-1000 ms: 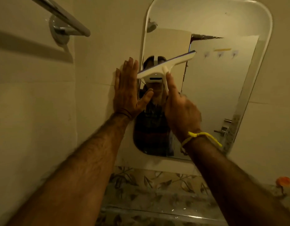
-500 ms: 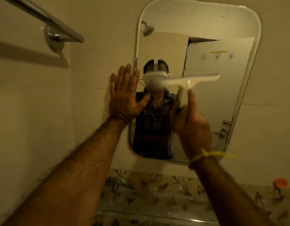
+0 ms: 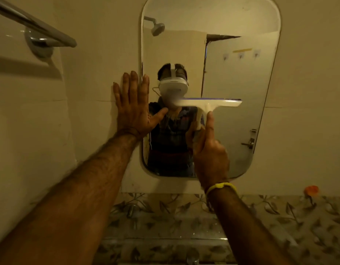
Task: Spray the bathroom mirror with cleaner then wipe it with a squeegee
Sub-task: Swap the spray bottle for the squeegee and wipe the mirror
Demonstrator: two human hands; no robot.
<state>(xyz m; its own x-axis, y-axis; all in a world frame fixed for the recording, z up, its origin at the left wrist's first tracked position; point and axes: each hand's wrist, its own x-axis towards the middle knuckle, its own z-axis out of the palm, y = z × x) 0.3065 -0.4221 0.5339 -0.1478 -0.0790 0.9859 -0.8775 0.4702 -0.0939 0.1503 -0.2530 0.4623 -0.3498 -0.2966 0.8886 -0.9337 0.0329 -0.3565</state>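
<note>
A rounded wall mirror (image 3: 239,77) hangs straight ahead on the pale tiled wall. My right hand (image 3: 209,152) grips the handle of a white squeegee (image 3: 209,103), thumb stretched up along the handle. Its blade lies level across the middle of the glass. My left hand (image 3: 134,108) presses flat against the wall at the mirror's left edge, fingers straight, with the fingertips and thumb overlapping the glass. No spray bottle is in view.
A metal towel bar (image 3: 41,33) juts from the wall at upper left. Below the mirror runs a band of leaf-patterned tiles (image 3: 270,217) with a tap (image 3: 132,210). An orange object (image 3: 311,190) sits at lower right.
The squeegee has gone from tilted at the mirror's left side to level, and has moved right and down across the glass. My left hand has stayed pressed on the wall.
</note>
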